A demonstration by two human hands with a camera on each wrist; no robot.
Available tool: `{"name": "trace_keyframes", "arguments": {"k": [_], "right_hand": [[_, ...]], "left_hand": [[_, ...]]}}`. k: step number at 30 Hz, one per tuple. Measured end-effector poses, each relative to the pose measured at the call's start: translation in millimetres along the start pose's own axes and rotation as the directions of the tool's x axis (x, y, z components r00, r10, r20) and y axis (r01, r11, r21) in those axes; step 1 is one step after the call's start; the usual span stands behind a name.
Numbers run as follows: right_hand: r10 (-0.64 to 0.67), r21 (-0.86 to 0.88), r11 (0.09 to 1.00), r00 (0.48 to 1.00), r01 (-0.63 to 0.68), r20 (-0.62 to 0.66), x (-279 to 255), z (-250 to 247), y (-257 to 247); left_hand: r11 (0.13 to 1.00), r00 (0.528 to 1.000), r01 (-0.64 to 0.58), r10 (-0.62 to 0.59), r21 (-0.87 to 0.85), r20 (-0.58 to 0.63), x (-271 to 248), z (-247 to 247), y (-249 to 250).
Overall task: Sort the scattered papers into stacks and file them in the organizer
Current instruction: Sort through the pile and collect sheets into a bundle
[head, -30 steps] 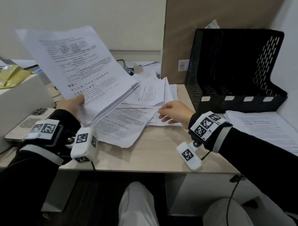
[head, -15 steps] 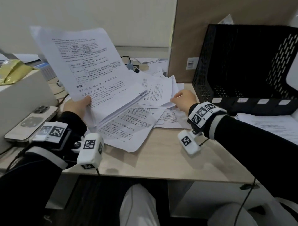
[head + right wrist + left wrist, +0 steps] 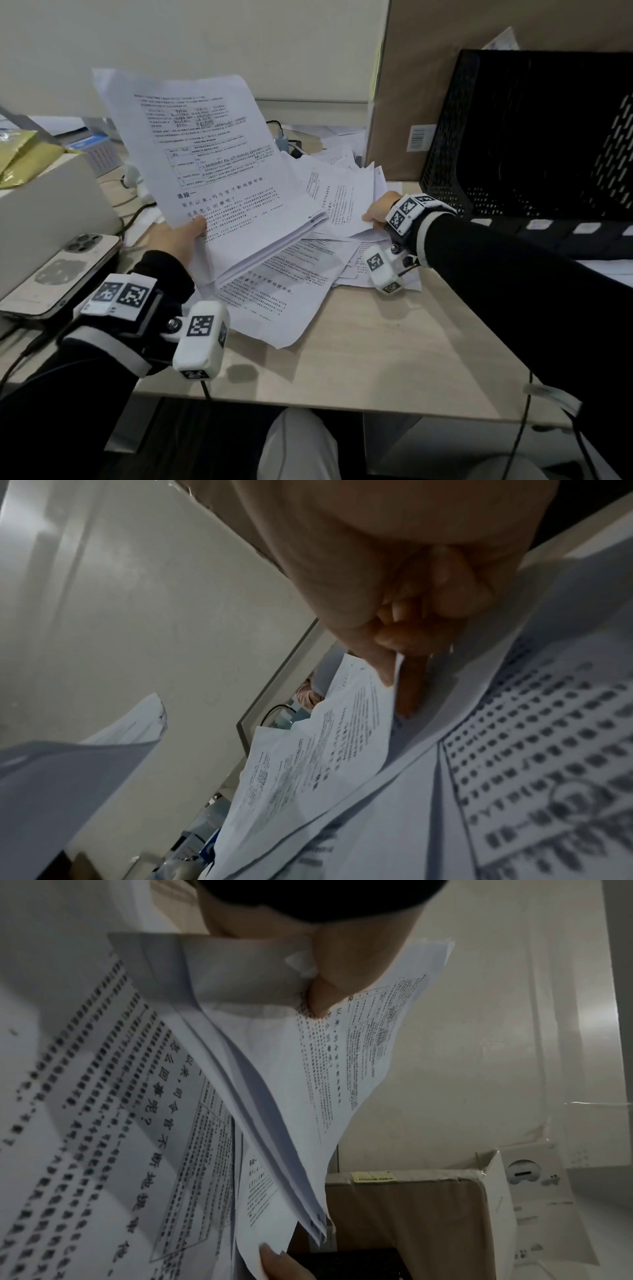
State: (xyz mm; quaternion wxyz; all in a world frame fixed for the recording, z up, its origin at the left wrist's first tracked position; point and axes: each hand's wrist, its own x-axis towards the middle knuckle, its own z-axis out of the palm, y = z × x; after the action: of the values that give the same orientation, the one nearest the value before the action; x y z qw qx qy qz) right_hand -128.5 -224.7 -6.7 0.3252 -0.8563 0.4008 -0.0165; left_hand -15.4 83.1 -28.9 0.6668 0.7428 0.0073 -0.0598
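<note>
Head view showed our left hand [image 3: 178,236], left of centre, gripping a thick stack of white printed sheets [image 3: 219,171] by its lower corner, thumb curled over the top page, the stack tilted up off the pale wooden desk [image 3: 394,346]. Left wrist view confirmed that pinch: thumb pressed on the printed face, fingers behind.

Right of centre, our right hand [image 3: 380,212] reached into the loose pile of scattered white papers [image 3: 308,270]. In the right wrist view its thumb and forefinger pinched the edge of one printed sheet [image 3: 329,745], the other fingers curled in.

At the upper right of the frame stood the black perforated metal file organizer [image 3: 527,137]; its slots looked dark, and we could not tell whether anything was filed. We judged the sorting partly done: one stack was gathered in hand, many sheets lay fanned on the desk, and filing was not yet done.

A grey phone [image 3: 65,270] lay at the left edge.
</note>
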Motion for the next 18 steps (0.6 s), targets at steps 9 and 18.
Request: {"name": "trace_keyframes", "arguments": {"k": [9,18], "right_hand": [[0.020,0.641,0.731,0.933,0.232,-0.360,-28.8,-11.4,4.7],[-0.085,0.722,0.578,0.908,0.380,-0.410,-105.4,-18.1,-4.4]], "left_hand": [[0.985,0.987,0.048,-0.022,0.164,-0.157,-31.1,-0.7,22.1],[0.970,1.000,-0.019,0.023,0.242,-0.014,-66.6,21.9,30.7]]}}
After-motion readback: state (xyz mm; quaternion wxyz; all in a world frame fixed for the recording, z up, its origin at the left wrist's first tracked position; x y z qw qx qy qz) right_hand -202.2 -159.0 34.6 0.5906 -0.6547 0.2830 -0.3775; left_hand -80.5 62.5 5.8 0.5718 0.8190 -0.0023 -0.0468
